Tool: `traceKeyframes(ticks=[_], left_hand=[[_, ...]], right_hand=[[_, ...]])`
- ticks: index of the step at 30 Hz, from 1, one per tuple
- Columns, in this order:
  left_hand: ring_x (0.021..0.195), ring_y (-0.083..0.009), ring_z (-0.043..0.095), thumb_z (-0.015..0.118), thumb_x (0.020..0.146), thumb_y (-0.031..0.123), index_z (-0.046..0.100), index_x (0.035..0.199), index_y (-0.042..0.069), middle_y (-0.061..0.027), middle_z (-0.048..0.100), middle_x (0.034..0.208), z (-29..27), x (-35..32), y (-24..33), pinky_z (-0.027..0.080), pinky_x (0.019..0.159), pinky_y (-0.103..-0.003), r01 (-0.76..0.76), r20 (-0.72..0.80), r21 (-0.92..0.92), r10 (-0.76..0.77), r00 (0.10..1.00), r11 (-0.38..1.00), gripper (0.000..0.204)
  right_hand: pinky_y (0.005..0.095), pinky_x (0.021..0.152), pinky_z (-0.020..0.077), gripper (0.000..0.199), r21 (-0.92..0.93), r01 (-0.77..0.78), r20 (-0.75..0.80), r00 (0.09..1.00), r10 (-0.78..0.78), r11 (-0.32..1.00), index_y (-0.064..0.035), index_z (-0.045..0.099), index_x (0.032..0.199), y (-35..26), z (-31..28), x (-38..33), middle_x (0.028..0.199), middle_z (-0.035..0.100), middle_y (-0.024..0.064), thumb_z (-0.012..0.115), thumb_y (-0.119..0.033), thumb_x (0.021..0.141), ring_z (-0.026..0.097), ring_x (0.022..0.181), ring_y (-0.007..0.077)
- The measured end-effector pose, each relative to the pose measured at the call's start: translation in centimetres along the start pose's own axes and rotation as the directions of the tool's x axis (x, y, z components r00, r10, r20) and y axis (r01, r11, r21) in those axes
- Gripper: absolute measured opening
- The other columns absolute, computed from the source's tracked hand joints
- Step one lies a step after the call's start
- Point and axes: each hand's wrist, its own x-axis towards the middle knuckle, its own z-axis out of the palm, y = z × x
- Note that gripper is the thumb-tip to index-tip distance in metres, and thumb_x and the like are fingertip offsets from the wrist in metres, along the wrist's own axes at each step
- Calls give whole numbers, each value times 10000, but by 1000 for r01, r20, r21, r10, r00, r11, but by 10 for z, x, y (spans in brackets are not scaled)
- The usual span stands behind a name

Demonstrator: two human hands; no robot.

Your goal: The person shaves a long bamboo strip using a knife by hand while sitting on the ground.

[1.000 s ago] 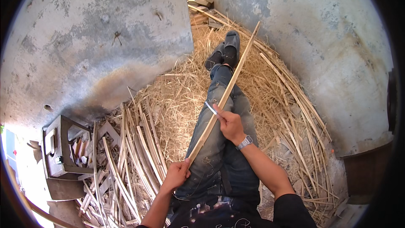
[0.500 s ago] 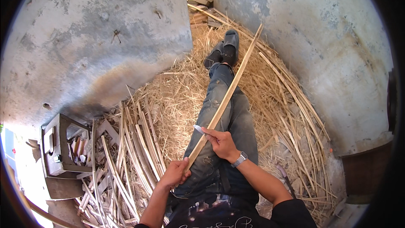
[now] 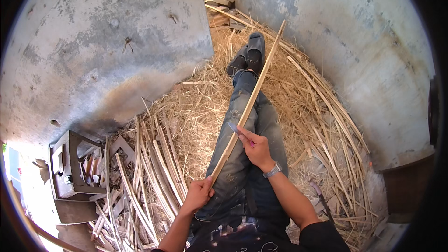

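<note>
A long pale bamboo strip (image 3: 256, 88) lies slantwise over my outstretched legs, its far end reaching up past my sandals. My left hand (image 3: 199, 194) is closed around the strip's near end. My right hand (image 3: 257, 149) grips a small knife (image 3: 234, 128) whose short blade rests against the strip, pointing up and to the left. A bit of pink shows between the right fingers; most of the knife's handle is hidden in them.
Bamboo strips pile up at left (image 3: 144, 177) and along the right wall (image 3: 333, 121). Shavings (image 3: 196, 107) cover the floor. A wooden box frame (image 3: 74, 165) holding scraps stands at left. A curved-handled tool (image 3: 322, 200) lies by my right arm. Grey walls (image 3: 107, 32) rise on both sides.
My right hand and the knife have slid forward along the strip, away from my left hand. The strip's far end has shifted slightly left. My left hand stays on the near end.
</note>
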Motion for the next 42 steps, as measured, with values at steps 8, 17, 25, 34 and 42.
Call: traceKeyframes(ticks=[8, 17, 25, 34, 42], left_hand=[[416, -84, 418, 513, 1116, 521, 622, 677, 47, 9, 509, 539, 4, 8, 12, 327, 419, -268, -13, -12, 47, 14, 1000, 999, 656], [429, -87, 435, 489, 1115, 550, 609, 762, 45, -10, 525, 580, -10, 11, 7, 320, 401, -265, 141, 140, -129, -123, 982, 981, 628], [430, -89, 415, 510, 1119, 512, 609, 767, 43, -29, 557, 604, -14, 14, 8, 304, 408, -266, 163, 113, -188, -144, 983, 968, 594], [522, -204, 573, 581, 1104, 424, 748, 904, -24, -119, 593, 581, 23, 1, -11, 462, 553, -363, -258, -197, 320, 331, 923, 912, 518], [684, -439, 701, 594, 1091, 375, 746, 1137, -26, -290, 655, 728, 37, 6, -10, 519, 623, -462, -305, -296, 469, 472, 830, 829, 431]], right_hand=[[295, 616, 535, 320, -75, 163, 51, 986, -160, 984, -94, 769, 1281, -2, 16, -28, 1001, 783, 206, 721, -34, 971, 707, 663, 145], [301, 596, 511, 331, 19, 11, 257, 966, -16, 1000, -109, 755, 1307, -2, 2, -28, 866, 778, 156, 720, -72, 980, 649, 619, 123], [238, 631, 504, 310, 553, -346, 338, 925, 176, 758, -91, 752, 1322, 21, -7, -14, 830, 756, 41, 705, -98, 1016, 591, 661, 42], [327, 579, 488, 359, -176, 83, -116, 988, -104, 981, -131, 741, 1339, 9, -17, 29, 748, 685, 164, 691, -69, 988, 585, 555, 223], [406, 583, 508, 478, -237, 270, 83, 963, -257, 933, -171, 715, 1387, 4, -2, -7, 750, 671, 168, 690, -27, 932, 648, 623, 321]])
